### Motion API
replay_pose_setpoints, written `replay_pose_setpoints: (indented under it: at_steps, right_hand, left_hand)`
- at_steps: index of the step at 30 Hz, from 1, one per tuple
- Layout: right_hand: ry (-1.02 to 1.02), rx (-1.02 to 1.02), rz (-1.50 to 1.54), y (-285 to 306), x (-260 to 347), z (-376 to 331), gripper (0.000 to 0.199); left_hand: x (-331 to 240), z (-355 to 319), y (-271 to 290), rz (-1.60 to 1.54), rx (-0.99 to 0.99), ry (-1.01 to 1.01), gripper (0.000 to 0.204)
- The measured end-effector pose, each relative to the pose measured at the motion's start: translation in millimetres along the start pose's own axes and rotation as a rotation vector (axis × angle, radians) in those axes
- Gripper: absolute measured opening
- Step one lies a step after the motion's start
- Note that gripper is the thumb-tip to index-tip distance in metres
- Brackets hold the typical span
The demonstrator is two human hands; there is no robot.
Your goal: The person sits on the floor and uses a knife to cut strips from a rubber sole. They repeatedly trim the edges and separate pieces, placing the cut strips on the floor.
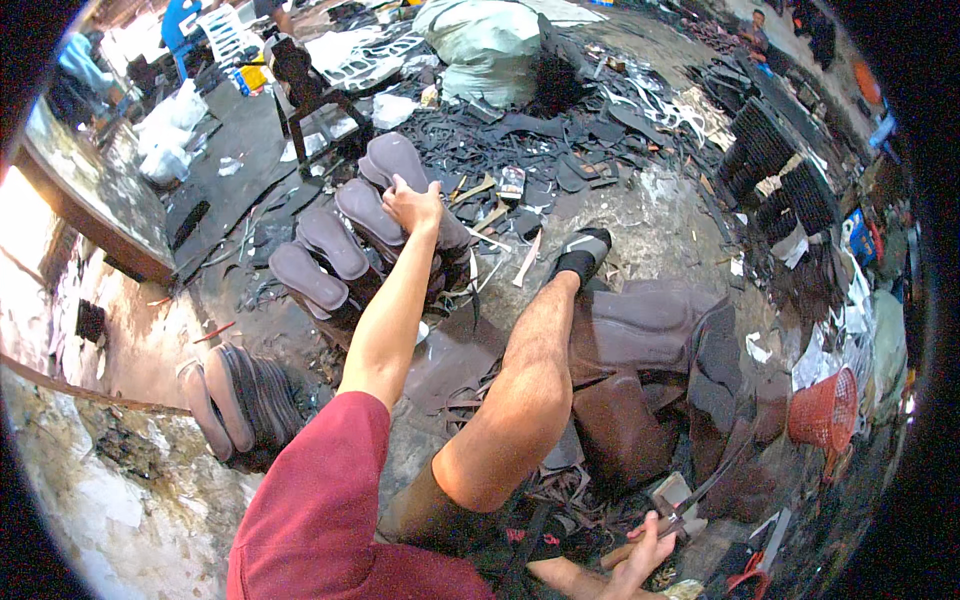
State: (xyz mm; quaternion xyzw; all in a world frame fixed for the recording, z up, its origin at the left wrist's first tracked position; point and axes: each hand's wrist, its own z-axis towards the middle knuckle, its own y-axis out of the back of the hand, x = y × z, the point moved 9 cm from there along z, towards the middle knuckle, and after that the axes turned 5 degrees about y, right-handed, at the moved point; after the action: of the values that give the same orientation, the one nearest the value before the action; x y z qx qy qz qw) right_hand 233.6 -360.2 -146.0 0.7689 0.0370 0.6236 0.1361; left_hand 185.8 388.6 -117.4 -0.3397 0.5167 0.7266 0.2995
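Brown shoe soles lie in several stacks on the floor ahead of me. My left hand (412, 207) reaches out to the far stack, its fingers closed at the near end of the top shoe sole (393, 160). Nearer stacks, with one sole (308, 276) on top at the left, stand beside it. Low at the right, my right hand (645, 553) is wrapped round a wooden-handled tool (618, 556). Its metal end is by a small pale block (670, 492); the tool's exact kind is unclear.
Brown sheet material (640, 325) lies right of my outstretched leg (530, 400). A red basket (823, 410) and red-handled scissors (762, 562) are at the right. More soles (255, 395) stand in a row at the left. Dark scraps (500, 150) and a large pale sack (485, 50) lie farther off.
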Motion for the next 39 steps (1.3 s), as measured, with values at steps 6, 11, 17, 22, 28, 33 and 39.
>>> replay_pose_setpoints:
  at_steps: [6, 11, 17, 22, 28, 33, 39]
  right_hand:
    - [-0.021, -0.181, -0.147, 1, -58, 71, 0.054]
    - [0.057, -0.076, -0.062, -38, -106, 115, 0.075]
    - [0.001, 0.018, -0.355, -65, -112, 112, 0.076]
    - [0.137, -0.17, -0.249, -23, -128, 112, 0.065]
    - [0.22, -0.011, 0.006, -12, 41, 13, 0.063]
    - [0.44, 0.023, -0.057, -14, 160, -51, 0.065]
    - [0.565, -0.354, 0.143, 46, 179, -37, 0.045]
  left_hand:
    - [-47, -142, 57, -0.41, 0.279, -0.393, 0.057]
    - [-32, -232, 163, -0.495, 0.582, -0.346, 0.029]
    - [-26, -178, 144, -0.439, 0.629, -0.277, 0.028]
    - [-116, -256, 201, -0.673, 0.786, -0.489, 0.028]
    - [-116, -450, 234, -0.441, 1.484, -1.073, 0.089]
    - [-84, -503, 200, -0.367, 1.427, -1.152, 0.102]
    - [-44, -446, 184, -0.512, 1.094, -0.598, 0.091]
